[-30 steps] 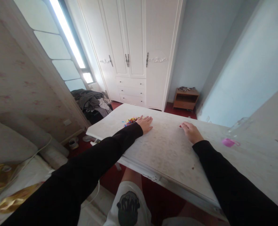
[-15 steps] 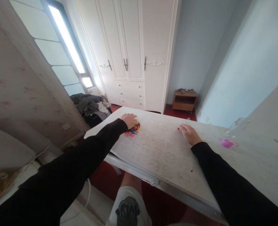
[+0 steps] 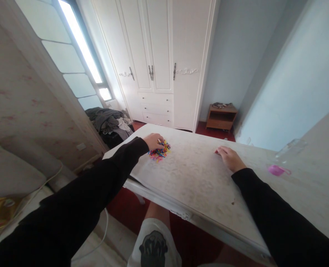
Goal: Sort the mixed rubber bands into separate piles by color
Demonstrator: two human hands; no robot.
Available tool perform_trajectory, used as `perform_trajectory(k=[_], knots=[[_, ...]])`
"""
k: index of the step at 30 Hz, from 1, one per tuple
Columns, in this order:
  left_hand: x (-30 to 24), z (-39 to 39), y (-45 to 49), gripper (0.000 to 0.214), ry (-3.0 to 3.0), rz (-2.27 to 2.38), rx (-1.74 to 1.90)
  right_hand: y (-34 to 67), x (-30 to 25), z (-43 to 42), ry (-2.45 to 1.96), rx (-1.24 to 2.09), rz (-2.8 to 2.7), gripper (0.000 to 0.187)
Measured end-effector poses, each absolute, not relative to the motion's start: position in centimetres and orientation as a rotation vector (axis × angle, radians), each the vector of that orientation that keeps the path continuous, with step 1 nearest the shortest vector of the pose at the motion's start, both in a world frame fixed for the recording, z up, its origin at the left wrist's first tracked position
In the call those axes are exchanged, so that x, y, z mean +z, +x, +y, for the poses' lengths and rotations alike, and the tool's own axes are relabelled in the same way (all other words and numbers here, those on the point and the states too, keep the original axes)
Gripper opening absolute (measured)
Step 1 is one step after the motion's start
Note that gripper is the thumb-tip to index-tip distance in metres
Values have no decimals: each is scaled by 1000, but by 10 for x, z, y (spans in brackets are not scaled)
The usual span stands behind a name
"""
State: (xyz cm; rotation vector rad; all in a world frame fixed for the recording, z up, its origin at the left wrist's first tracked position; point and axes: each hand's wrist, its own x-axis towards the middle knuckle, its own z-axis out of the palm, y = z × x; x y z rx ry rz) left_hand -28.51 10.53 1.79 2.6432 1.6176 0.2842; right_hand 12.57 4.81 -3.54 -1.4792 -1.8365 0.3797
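A loose pile of small, brightly coloured thin pieces (image 3: 161, 154) lies towards the table's left end; they are too small to name with certainty. My left hand (image 3: 153, 141) rests at the pile's far left edge. Its thumb and fingers are apart, curved over the pieces, and the fingertips are partly lost among them. Well to the right, my right hand (image 3: 230, 158) lies low over the tabletop, fingers closed in a pinch. A small red piece (image 3: 216, 151) sticks out from its fingertips. Both hands are over the pale, marbled table (image 3: 192, 178).
A pink cup-like object with a loop (image 3: 277, 170) and a clear plastic container (image 3: 291, 150) stand to the right on the table. A small brown speck (image 3: 232, 203) lies near the front edge. Beyond are a white wardrobe (image 3: 158, 79), dark clothes (image 3: 108, 122) and a brown bedside cabinet (image 3: 221, 116).
My left hand has shifted slightly, its fingers now more curled into the pile, and some pieces there are disturbed. The right hand keeps its pinch. The whole view has swung a little.
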Motion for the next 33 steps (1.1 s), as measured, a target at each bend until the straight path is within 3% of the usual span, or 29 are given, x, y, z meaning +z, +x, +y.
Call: perform_trajectory(k=[5, 11, 21, 33], knots=[[25, 106, -296, 17, 2610, 1534, 379, 125, -35, 48, -1483, 379, -1835, 34], [41, 109, -308, 18, 2577, 1482, 595, 126, -35, 48, -1511, 413, -1829, 34], [43, 102, -299, 14, 2518, 1473, 527, 126, -33, 48, -1510, 411, -1833, 35], [38, 100, -249, 10, 2092, 1216, 720, 126, -34, 47, -1463, 363, -1801, 33]])
